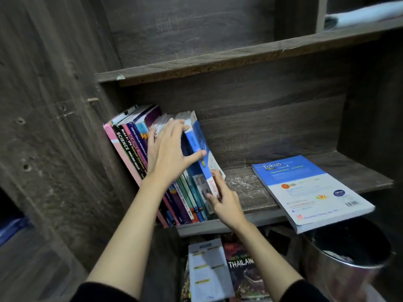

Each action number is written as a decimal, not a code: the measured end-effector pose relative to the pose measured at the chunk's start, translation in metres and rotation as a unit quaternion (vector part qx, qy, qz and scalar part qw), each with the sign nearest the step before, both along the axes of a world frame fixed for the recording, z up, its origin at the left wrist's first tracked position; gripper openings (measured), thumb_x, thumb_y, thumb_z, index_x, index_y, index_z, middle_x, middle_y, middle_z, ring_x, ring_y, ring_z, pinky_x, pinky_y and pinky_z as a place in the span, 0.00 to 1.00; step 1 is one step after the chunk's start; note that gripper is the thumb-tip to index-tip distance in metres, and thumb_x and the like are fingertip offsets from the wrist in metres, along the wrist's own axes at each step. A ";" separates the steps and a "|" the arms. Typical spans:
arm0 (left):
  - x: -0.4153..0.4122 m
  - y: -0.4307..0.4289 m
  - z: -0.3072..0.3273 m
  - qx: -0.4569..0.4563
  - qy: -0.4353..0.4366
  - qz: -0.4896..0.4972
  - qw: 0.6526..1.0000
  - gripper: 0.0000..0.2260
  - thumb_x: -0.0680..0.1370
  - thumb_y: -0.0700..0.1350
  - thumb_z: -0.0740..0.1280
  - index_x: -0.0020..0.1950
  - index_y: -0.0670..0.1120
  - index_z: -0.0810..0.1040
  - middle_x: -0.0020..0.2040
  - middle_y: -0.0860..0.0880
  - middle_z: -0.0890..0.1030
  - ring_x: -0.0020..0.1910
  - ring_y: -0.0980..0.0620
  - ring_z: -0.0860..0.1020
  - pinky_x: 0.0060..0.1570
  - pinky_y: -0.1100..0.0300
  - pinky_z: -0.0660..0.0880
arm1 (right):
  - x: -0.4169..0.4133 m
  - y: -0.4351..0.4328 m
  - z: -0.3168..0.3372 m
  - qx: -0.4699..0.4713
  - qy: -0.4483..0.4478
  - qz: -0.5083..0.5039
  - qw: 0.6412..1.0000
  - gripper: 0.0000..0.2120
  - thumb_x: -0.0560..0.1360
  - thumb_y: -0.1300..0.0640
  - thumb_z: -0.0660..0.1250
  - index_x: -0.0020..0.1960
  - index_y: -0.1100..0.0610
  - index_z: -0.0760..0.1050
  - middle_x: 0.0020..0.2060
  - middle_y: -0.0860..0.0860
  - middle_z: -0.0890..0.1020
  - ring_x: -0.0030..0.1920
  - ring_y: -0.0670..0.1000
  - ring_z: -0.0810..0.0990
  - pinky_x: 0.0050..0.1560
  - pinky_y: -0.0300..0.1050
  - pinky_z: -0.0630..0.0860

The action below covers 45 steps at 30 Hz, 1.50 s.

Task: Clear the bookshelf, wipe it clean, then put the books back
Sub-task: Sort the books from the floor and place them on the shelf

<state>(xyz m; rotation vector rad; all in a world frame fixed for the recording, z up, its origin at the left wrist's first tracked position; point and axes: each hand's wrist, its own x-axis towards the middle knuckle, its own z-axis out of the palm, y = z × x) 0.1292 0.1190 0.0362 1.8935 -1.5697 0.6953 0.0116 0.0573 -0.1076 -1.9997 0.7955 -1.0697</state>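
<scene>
Dark wood-grain bookshelf, half filled: a leaning row of glossy paperback textbooks is seen at centre left, and a blue-and-white paperback lies flat at right, overhanging the ledge. The row is steadied by the left hand, fingers spread flat. Its outermost blue-spined book is pinched low by the right hand. Such limp, slick covers are probably best gripped at the spine.

A shiny metal bin is standing at the lower right, its dark mouth showing something pale inside. A blurred, pale blue-white bundle is lying in the top right corner. A blue object, too blurred to identify, is sitting low at the left edge.
</scene>
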 end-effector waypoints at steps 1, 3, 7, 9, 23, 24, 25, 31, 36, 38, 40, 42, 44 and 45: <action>0.000 -0.001 -0.001 0.002 -0.004 0.005 1.000 0.28 0.69 0.65 0.69 0.62 0.50 0.70 0.66 0.54 0.72 0.68 0.53 0.67 0.72 0.49 0.49 | -0.001 -0.001 -0.001 0.014 0.005 0.009 1.000 0.31 0.78 0.60 0.64 0.75 0.42 0.56 0.70 0.50 0.70 0.66 0.55 0.72 0.58 0.37 0.64; -0.003 0.000 0.000 0.002 0.008 0.008 1.000 0.28 0.69 0.65 0.69 0.62 0.51 0.70 0.63 0.55 0.74 0.66 0.53 0.69 0.70 0.51 0.49 | -0.003 -0.006 0.000 0.048 -0.007 0.054 0.997 0.33 0.77 0.61 0.66 0.72 0.38 0.56 0.71 0.48 0.68 0.69 0.49 0.68 0.61 0.32 0.61; -0.002 0.004 0.005 0.027 -0.002 0.009 1.000 0.32 0.68 0.66 0.69 0.66 0.52 0.69 0.66 0.54 0.73 0.68 0.53 0.67 0.70 0.54 0.51 | -0.019 -0.034 -0.011 0.177 0.036 0.183 0.966 0.45 0.67 0.69 0.70 0.73 0.38 0.58 0.71 0.43 0.67 0.69 0.48 0.69 0.65 0.46 0.71; 0.001 0.003 0.006 0.046 -0.018 0.012 0.999 0.36 0.67 0.67 0.68 0.71 0.53 0.67 0.71 0.54 0.69 0.70 0.53 0.64 0.69 0.54 0.50 | -0.025 -0.040 -0.020 0.180 0.102 0.146 0.967 0.45 0.63 0.69 0.72 0.72 0.41 0.62 0.68 0.48 0.72 0.66 0.52 0.72 0.65 0.54 0.72; 0.007 -0.010 -0.002 -0.012 -0.039 0.040 0.998 0.33 0.67 0.63 0.71 0.69 0.52 0.70 0.66 0.54 0.74 0.66 0.51 0.68 0.62 0.57 0.52 | -0.007 -0.033 -0.026 0.114 0.173 0.009 0.978 0.33 0.75 0.70 0.60 0.76 0.49 0.58 0.69 0.57 0.71 0.68 0.57 0.68 0.67 0.44 0.64; 0.007 -0.010 -0.003 -0.016 -0.040 0.043 0.998 0.33 0.68 0.62 0.71 0.69 0.52 0.70 0.65 0.54 0.74 0.65 0.51 0.68 0.62 0.57 0.52 | -0.005 -0.033 -0.028 0.111 0.171 0.004 0.979 0.34 0.75 0.70 0.60 0.76 0.48 0.57 0.67 0.58 0.72 0.66 0.58 0.69 0.68 0.48 0.66; 0.006 -0.011 -0.003 -0.019 -0.041 0.046 0.998 0.33 0.68 0.62 0.72 0.69 0.52 0.70 0.65 0.53 0.74 0.65 0.51 0.68 0.62 0.57 0.51 | -0.003 -0.034 -0.029 0.107 0.169 -0.003 0.980 0.34 0.75 0.69 0.60 0.76 0.48 0.57 0.66 0.58 0.74 0.65 0.58 0.71 0.68 0.51 0.67; 0.003 -0.012 -0.004 -0.017 -0.045 0.062 0.997 0.32 0.69 0.61 0.71 0.69 0.51 0.70 0.65 0.53 0.74 0.64 0.50 0.68 0.63 0.56 0.52 | 0.003 -0.032 -0.034 0.087 0.173 -0.024 0.981 0.36 0.75 0.70 0.58 0.77 0.47 0.54 0.61 0.59 0.77 0.58 0.59 0.75 0.63 0.48 0.71; 0.002 -0.012 -0.007 -0.017 -0.071 0.078 0.994 0.31 0.70 0.60 0.71 0.69 0.50 0.70 0.64 0.52 0.75 0.64 0.49 0.69 0.63 0.55 0.52 | 0.002 -0.027 -0.035 0.073 0.173 -0.019 0.982 0.37 0.75 0.71 0.59 0.78 0.49 0.53 0.58 0.59 0.79 0.56 0.56 0.77 0.57 0.43 0.70; -0.001 -0.011 -0.007 -0.009 -0.074 0.085 0.994 0.31 0.70 0.59 0.71 0.69 0.50 0.69 0.65 0.52 0.74 0.65 0.49 0.68 0.67 0.53 0.52 | -0.001 -0.028 -0.032 0.079 0.176 -0.006 0.981 0.35 0.76 0.70 0.59 0.78 0.49 0.54 0.61 0.59 0.78 0.59 0.57 0.77 0.58 0.41 0.69; -0.006 -0.008 -0.007 0.011 -0.077 0.100 0.992 0.31 0.72 0.58 0.70 0.72 0.49 0.66 0.68 0.51 0.71 0.70 0.49 0.64 0.71 0.48 0.50 | -0.008 -0.031 -0.025 0.089 0.177 0.014 0.980 0.32 0.76 0.69 0.60 0.77 0.51 0.58 0.64 0.58 0.76 0.63 0.57 0.75 0.60 0.40 0.69; -0.015 -0.006 -0.009 0.041 -0.086 0.125 0.988 0.33 0.76 0.55 0.66 0.76 0.47 0.58 0.75 0.49 0.62 0.76 0.47 0.54 0.73 0.45 0.41 | -0.020 -0.035 -0.015 0.080 0.173 0.006 0.982 0.29 0.74 0.69 0.59 0.73 0.54 0.66 0.62 0.59 0.78 0.62 0.57 0.76 0.59 0.42 0.70; -0.031 -0.007 -0.014 0.047 -0.089 0.131 0.986 0.33 0.79 0.52 0.61 0.78 0.46 0.49 0.78 0.48 0.50 0.77 0.45 0.43 0.70 0.46 0.35 | -0.036 -0.041 -0.003 0.050 0.179 -0.046 0.981 0.26 0.73 0.68 0.59 0.69 0.54 0.72 0.58 0.59 0.80 0.59 0.58 0.78 0.57 0.46 0.73; -0.043 -0.009 -0.019 0.039 -0.078 0.116 0.989 0.31 0.80 0.50 0.60 0.78 0.45 0.48 0.79 0.48 0.48 0.77 0.45 0.41 0.69 0.47 0.33 | -0.046 -0.045 0.003 0.035 0.185 -0.077 0.979 0.24 0.73 0.67 0.59 0.67 0.54 0.73 0.57 0.59 0.81 0.58 0.58 0.78 0.56 0.47 0.74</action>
